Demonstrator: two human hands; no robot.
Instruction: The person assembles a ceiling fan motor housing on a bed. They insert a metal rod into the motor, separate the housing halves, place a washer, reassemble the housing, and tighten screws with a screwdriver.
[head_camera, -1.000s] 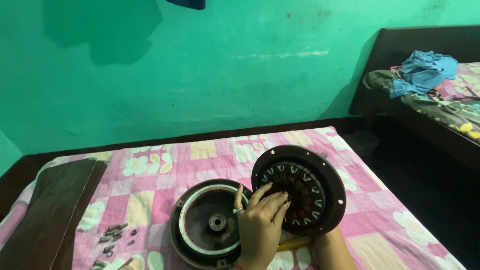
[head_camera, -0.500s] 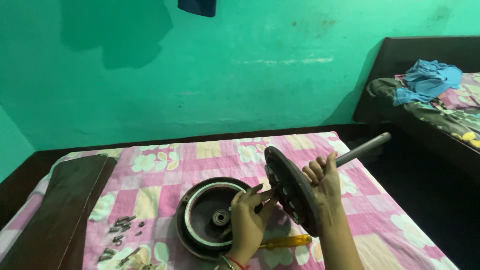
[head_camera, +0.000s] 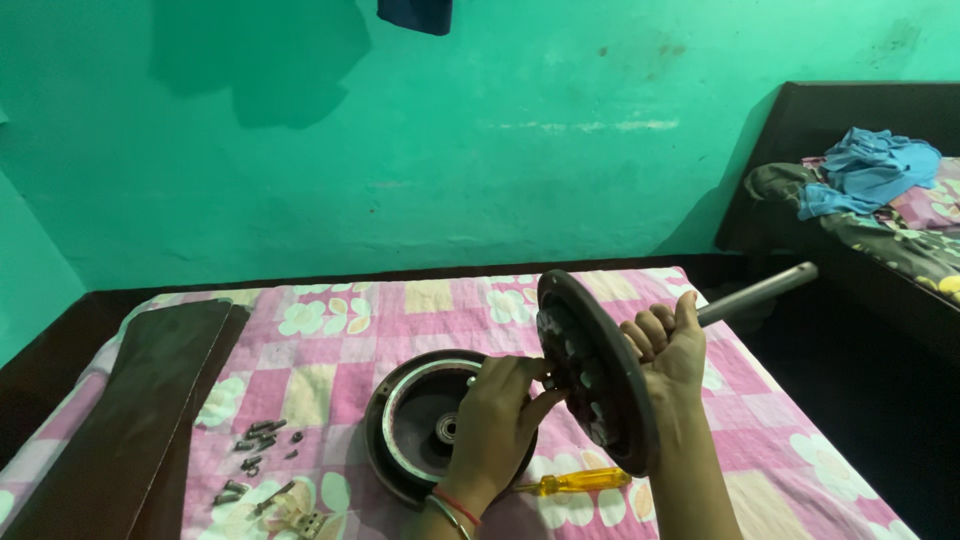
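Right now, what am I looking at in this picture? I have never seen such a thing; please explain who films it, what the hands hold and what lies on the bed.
The picture comes from a camera worn on a person's head, looking down at their own two bare hands. The right hand holds a dark round disc with a metal shaft up on its edge. The left hand touches the disc's inner face. Below, on the pink flowered bedsheet, lie a round bowl-shaped metal housing, a yellow-handled screwdriver, a small heap of screws and long dark flat blades. Behind is a green wall.
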